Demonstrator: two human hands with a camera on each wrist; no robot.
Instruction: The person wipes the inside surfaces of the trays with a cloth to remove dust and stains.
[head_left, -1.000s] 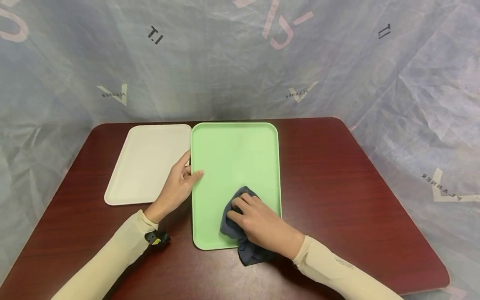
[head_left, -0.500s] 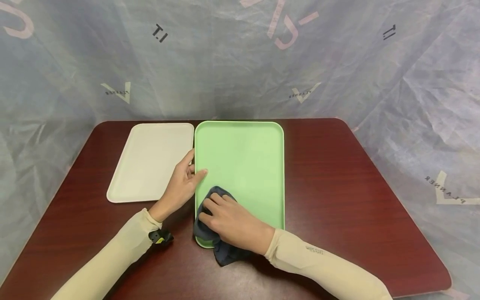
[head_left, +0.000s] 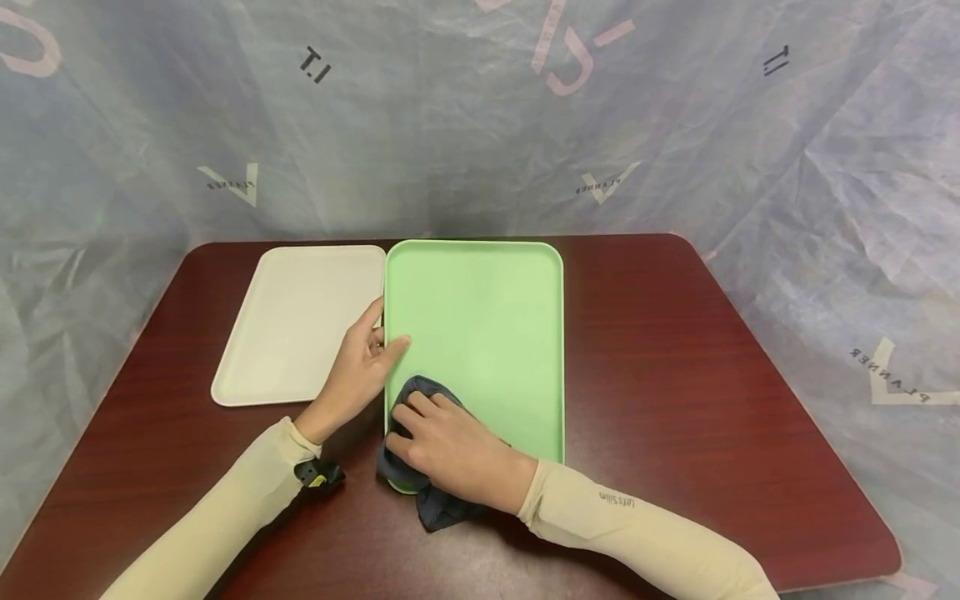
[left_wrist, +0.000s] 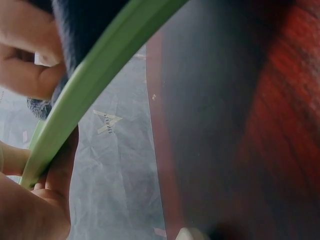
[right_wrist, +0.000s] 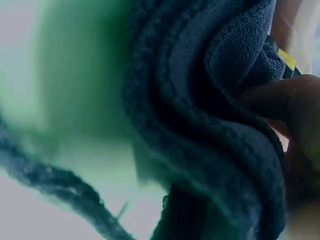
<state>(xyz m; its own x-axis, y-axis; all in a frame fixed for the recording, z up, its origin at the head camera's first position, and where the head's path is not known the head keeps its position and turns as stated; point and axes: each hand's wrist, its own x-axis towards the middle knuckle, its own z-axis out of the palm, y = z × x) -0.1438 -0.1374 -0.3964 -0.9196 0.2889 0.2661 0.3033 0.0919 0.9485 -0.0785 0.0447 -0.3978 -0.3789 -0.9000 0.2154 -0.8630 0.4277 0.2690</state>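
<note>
A light green rectangular tray (head_left: 480, 333) is held by its left edge in my left hand (head_left: 352, 379), thumb over the rim and fingers beneath. In the left wrist view the tray's rim (left_wrist: 75, 95) passes between thumb and fingers, raised off the table on that side. My right hand (head_left: 457, 450) grips a bunched dark blue cloth (head_left: 401, 467) against the tray's near left corner, and part of the cloth hangs past the near edge. Close up in the right wrist view, the terry cloth (right_wrist: 200, 130) lies in thick folds beside my thumb.
A white tray (head_left: 300, 325) lies flat on the dark red table (head_left: 675, 400), left of the green one. Behind the table hangs a grey printed sheet (head_left: 420, 125). A dark strap with a camera sits at my left wrist.
My right hand has slid the cloth leftward across the near end of the green tray, from right of its middle to its left corner. My left hand keeps its hold.
</note>
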